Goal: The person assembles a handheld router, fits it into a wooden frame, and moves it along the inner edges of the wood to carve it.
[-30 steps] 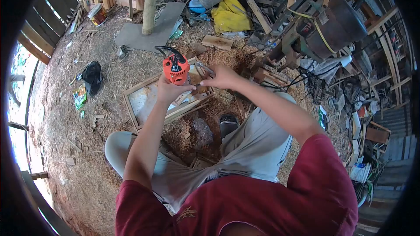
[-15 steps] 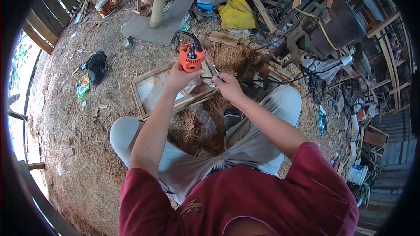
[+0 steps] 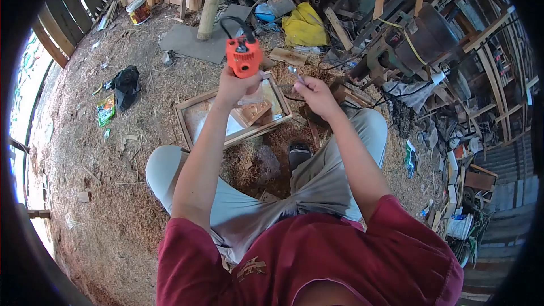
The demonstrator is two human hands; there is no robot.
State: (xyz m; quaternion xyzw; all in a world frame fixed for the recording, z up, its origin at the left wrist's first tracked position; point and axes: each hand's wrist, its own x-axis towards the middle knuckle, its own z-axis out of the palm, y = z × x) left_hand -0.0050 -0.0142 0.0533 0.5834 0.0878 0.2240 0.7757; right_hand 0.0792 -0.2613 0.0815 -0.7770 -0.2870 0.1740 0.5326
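Observation:
My left hand (image 3: 233,87) is closed around an orange trim router (image 3: 244,56), whose black cord loops off its top. To its right, my right hand (image 3: 318,97) pinches a small silver wrench (image 3: 293,72), its head pointing up and away from me. A gap separates the wrench from the router. Beneath both hands, a shallow wooden frame (image 3: 258,132) lies on the ground between my legs, with light sheet material and a wooden piece inside it. The lower end of the router is hidden by my left hand.
Wood shavings cover the ground. A grey sheet (image 3: 187,42), a yellow sack (image 3: 306,25) and a wooden post (image 3: 214,5) are ahead. A large motor-like machine (image 3: 433,37) and piled timber stand at right. A black bag (image 3: 126,86) lies at left. Dark cables run near my right hand.
My right hand has moved right, drawing the wrench away from the router. The router has shifted slightly up and left in my left hand and is turned differently.

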